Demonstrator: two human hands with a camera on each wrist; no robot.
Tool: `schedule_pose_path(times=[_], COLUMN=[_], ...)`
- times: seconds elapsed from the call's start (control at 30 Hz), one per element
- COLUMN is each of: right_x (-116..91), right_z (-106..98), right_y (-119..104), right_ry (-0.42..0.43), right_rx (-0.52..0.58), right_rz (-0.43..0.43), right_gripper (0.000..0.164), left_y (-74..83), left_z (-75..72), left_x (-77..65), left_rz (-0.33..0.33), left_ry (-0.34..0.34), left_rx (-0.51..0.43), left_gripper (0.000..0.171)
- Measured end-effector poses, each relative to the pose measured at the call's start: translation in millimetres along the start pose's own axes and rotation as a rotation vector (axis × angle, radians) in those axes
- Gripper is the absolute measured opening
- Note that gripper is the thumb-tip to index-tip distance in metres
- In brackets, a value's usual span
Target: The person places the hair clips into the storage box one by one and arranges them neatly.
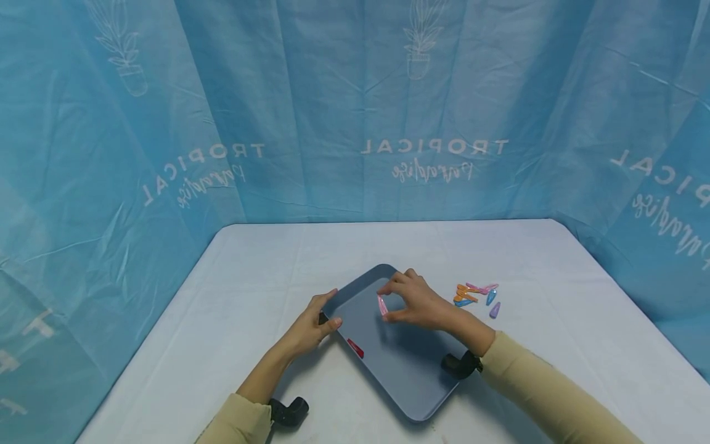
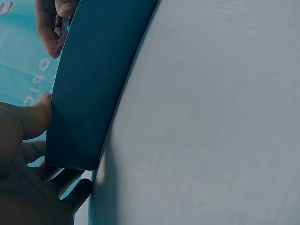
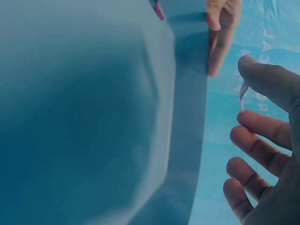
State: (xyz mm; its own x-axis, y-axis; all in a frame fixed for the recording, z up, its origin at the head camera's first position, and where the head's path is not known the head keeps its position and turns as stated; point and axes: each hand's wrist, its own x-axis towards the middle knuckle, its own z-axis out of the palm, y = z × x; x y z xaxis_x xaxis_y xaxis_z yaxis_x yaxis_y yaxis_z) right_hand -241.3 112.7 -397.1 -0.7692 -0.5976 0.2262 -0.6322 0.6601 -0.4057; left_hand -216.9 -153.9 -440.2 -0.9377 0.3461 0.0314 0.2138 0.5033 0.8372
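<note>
A grey rectangular tray (image 1: 410, 376) lies aslant on the white tabletop. My left hand (image 1: 309, 325) grips its left rim, thumb over the edge and fingers along the outer wall (image 2: 89, 93). Above the tray, my right hand (image 1: 417, 302) pinches a pink hair clip (image 1: 382, 306) by its two ends between thumb and index finger. The right wrist view shows the same clip (image 3: 242, 96) edge-on, the other fingers spread loosely. A red hair clip (image 1: 356, 348) lies inside the tray against its left wall.
Right of the tray, a loose group of hair clips lies on the cloth: orange (image 1: 466, 292), pink (image 1: 482, 288), blue (image 1: 491, 297) and purple (image 1: 495, 310). A blue printed curtain (image 1: 333, 111) surrounds the back and sides of the table (image 1: 266, 259).
</note>
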Motion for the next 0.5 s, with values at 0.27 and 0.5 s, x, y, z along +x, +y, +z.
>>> schedule_pose_path(times=[0.27, 0.5], right_x=[6.4, 12.0], right_z=[14.6, 26.7], right_y=[-1.3, -4.1], right_ry=[-0.067, -0.127], right_rx=[0.018, 0.015], right_rz=[-0.059, -0.102], right_gripper=[0.047, 0.047], left_y=[1.3, 0.3], left_z=[0.0, 0.3], left_x=[0.1, 0.5], left_rz=[-0.011, -0.020], left_ry=[-0.002, 0.001], left_rx=[-0.015, -0.019], left_gripper=[0.067, 0.066])
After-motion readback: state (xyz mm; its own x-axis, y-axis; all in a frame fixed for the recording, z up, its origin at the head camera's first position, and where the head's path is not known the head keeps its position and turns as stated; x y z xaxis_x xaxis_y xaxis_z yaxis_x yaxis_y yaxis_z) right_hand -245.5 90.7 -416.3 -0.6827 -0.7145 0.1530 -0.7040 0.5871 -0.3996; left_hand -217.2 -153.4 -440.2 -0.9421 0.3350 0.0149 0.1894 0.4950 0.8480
